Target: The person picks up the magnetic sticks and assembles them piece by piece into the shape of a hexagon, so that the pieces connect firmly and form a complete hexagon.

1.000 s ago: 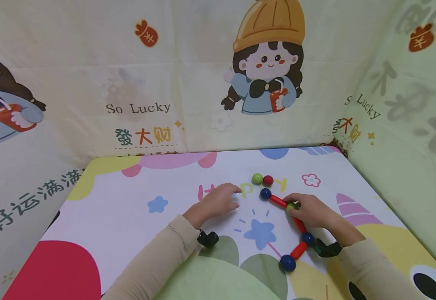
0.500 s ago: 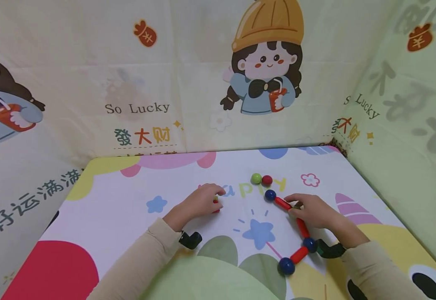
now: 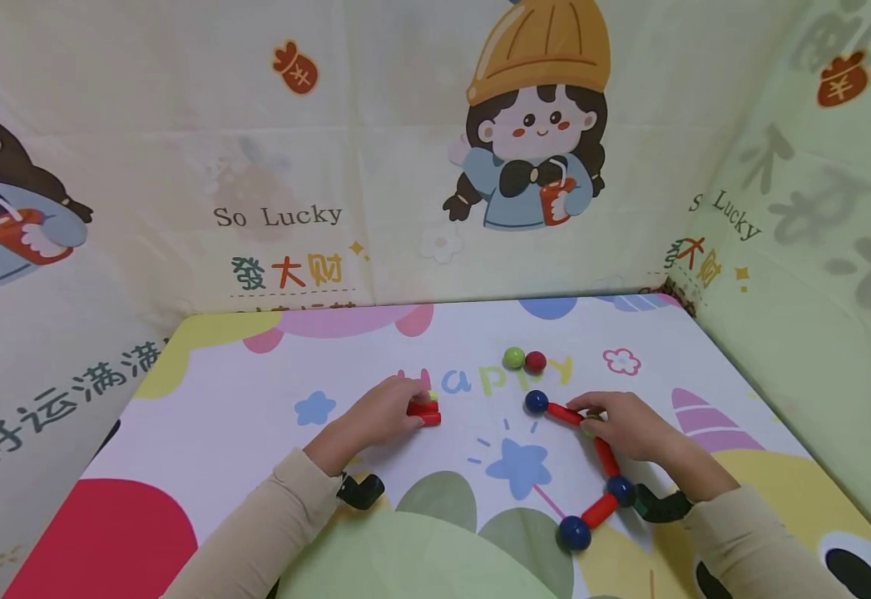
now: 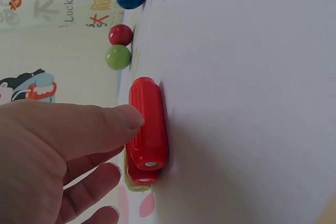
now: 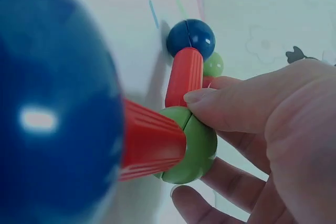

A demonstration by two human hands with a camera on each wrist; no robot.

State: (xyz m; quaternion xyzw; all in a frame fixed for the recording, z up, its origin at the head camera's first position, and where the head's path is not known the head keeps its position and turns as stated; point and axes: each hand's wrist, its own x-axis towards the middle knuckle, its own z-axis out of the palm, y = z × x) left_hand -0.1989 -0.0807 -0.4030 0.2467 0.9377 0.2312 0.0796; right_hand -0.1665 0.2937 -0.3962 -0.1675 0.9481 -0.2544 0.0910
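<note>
My left hand (image 3: 371,416) pinches a red magnetic rod (image 4: 152,124), the thumb lying across its side. A second red rod (image 4: 143,177) and a yellow-green rod (image 4: 137,187) lie behind it, partly covered. My right hand (image 3: 626,423) holds a green ball (image 5: 194,145) with thumb and fingers, the thumb tip at its joint with a red rod (image 5: 185,74). That ball sits within a bent chain: a far blue ball (image 3: 536,403), red rods, a middle blue ball (image 3: 620,491), a third red rod (image 3: 598,510) and a near blue ball (image 3: 574,533).
A loose green ball (image 3: 513,358) and a red ball (image 3: 536,362) lie together beyond the chain. The printed tabletop (image 3: 255,449) meets a patterned cloth wall (image 3: 398,166) at the back. Another cloth wall stands at the right.
My left hand has moved left, away from the chain, to the red rods, which now show at its fingertips. The chain's far end has shifted slightly nearer, with my right hand still on it.
</note>
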